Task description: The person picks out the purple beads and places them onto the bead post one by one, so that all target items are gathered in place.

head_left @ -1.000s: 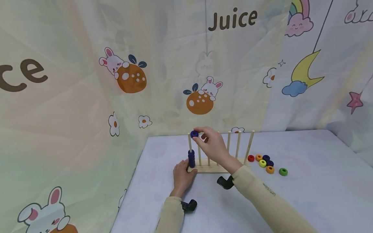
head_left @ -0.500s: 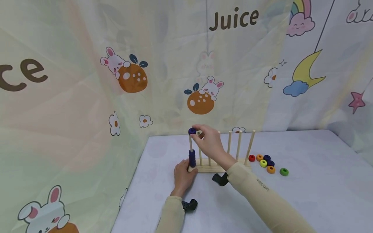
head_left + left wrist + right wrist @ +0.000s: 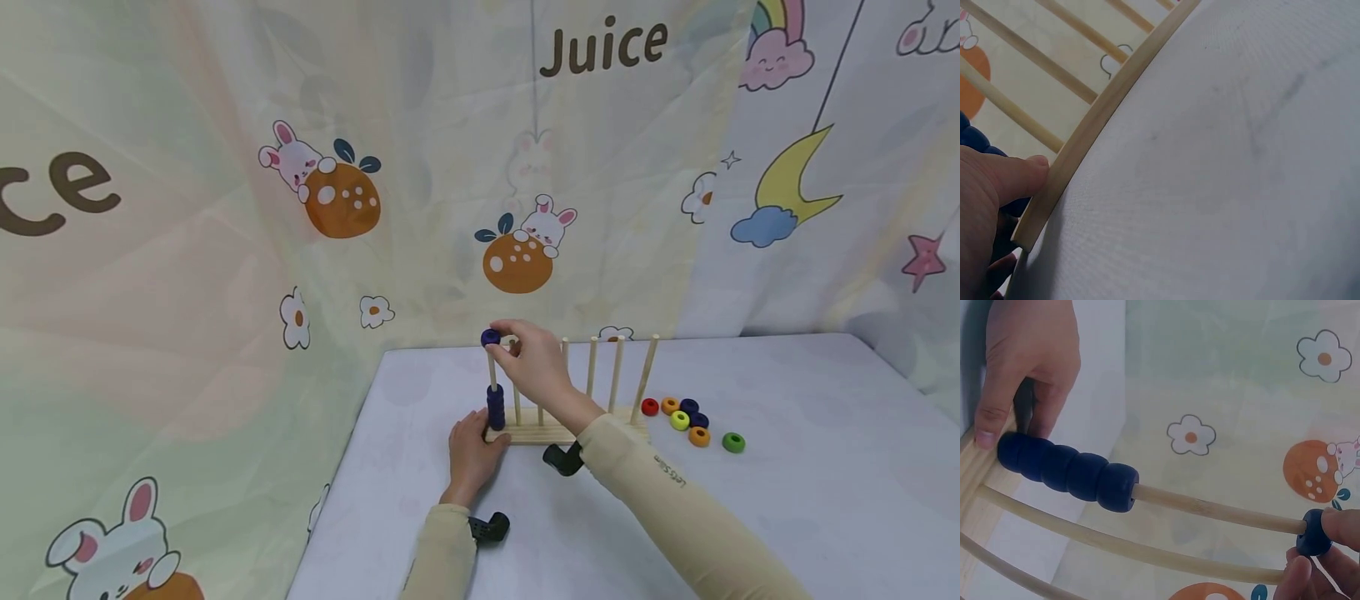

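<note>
A wooden bead rack with a row of upright pegs stands on the table. My left hand grips the left end of its base; in the left wrist view the thumb lies on the wood and the other fingers are mostly hidden. Several dark blue beads are stacked at the bottom of the leftmost peg. Above them, my right hand pinches another dark blue bead between thumb and fingers. That bead meets the tip of the same peg; how far it sits on cannot be seen.
Right of the rack lie loose beads: a red one, a yellow one, a green one, and some orange and dark blue ones. A printed cloth hangs behind the white table.
The right hand has carried its blue bead a short way left and slightly up, from beside the leftmost peg to its tip. My left hand keeps its place on the base.
</note>
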Demonstrator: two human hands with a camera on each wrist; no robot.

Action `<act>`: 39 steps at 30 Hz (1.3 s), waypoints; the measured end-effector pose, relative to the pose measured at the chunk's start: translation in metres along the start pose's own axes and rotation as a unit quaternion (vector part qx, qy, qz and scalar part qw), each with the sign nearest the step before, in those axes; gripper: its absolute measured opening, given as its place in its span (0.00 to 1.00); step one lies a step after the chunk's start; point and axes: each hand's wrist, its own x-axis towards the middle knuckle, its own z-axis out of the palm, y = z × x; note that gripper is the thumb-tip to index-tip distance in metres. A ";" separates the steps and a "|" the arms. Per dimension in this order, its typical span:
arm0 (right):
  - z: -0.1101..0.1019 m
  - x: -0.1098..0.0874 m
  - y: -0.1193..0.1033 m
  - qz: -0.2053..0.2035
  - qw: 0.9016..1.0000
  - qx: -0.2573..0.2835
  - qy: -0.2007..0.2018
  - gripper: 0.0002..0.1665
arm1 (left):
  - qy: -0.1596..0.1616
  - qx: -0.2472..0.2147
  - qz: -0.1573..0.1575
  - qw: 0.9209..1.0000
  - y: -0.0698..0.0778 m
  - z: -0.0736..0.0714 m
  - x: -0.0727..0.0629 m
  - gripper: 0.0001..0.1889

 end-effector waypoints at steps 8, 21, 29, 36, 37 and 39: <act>0.003 -0.002 0.002 0.003 1.000 -0.017 -0.007 0.19 | -0.002 0.004 -0.006 1.000 0.000 0.001 0.000 0.29; 0.005 -0.004 0.004 0.022 0.999 -0.033 -0.030 0.18 | -0.003 0.010 -0.013 1.000 -0.001 0.002 0.000 0.30; 0.005 -0.006 0.005 0.015 0.999 -0.033 -0.024 0.19 | -0.001 0.009 -0.009 1.000 -0.001 0.001 0.000 0.29; 0.002 -0.009 0.004 0.006 1.000 0.018 -0.008 0.16 | -0.002 0.011 -0.007 1.000 -0.002 0.002 0.001 0.30; 0.001 -0.009 0.003 0.000 1.000 0.028 -0.005 0.16 | -0.001 0.011 -0.006 1.000 -0.002 0.002 0.001 0.30; -0.001 -0.011 0.002 -0.013 0.999 0.049 0.001 0.16 | 0.003 0.009 -0.003 1.000 -0.002 0.002 0.001 0.30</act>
